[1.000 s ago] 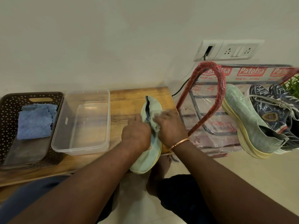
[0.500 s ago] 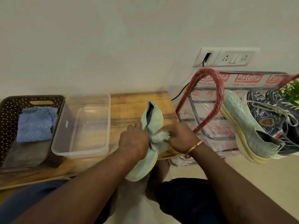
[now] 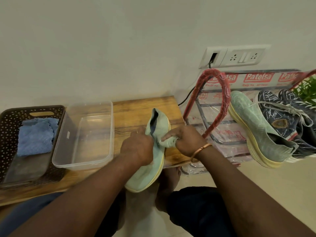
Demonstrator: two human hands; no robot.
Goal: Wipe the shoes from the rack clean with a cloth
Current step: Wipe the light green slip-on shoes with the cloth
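Two hands clean a pale green shoe (image 3: 148,171) with a cloth (image 3: 168,142).
The left hand (image 3: 136,149) grips the shoe's middle; the right hand (image 3: 186,141) curls round the bunched cloth, pressed to the shoe's side. The shoe lies on a wooden table (image 3: 136,110), toe past the front edge. A clear tub (image 3: 90,106) and a basket (image 3: 10,117) stand left; a rack (image 3: 213,93) with more shoes (image 3: 256,130) stands right.
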